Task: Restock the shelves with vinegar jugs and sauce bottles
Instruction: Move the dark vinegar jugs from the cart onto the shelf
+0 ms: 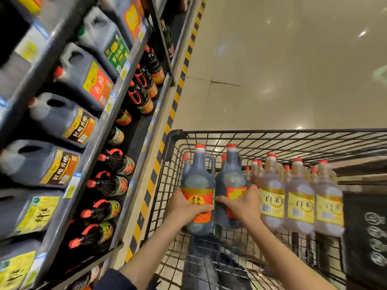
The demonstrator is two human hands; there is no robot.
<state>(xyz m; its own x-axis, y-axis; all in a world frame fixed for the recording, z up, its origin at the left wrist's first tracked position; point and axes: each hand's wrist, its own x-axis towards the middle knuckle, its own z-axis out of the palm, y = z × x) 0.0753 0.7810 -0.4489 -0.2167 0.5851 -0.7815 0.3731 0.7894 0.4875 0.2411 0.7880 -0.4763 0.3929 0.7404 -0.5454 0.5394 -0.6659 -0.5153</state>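
Looking down from the head view, a wire cart (pixel 272 139) stands close beside the shelves (pixel 117 91) on the left. The left hand (pixel 184 208) is wrapped around the lower body of a dark jug (pixel 196 181) with a red cap and a red and yellow label, thumb across the label. It holds the jug upright at the cart's left end. Just beside it, the right hand (pixel 240 203) grips a second dark jug (pixel 230 178) of the same kind, fingers spread and curled over its label. The two jugs are nearly touching, and I cannot tell whether either rests on the cart's bottom. To their right, a row of pale jugs (pixel 299 201) with yellow labels and red caps stands upright in the cart, packed close together. On the shelves, big jugs (pixel 83 78) of dark liquid fill the upper level. On the level below, sauce bottles (pixel 113 162) with red caps and handles sit in a line, with a bare stretch of shelf beside them. Yellow and black striped tape (pixel 182 68) runs along the foot of the shelves on the glossy pale floor (pixel 293 70).
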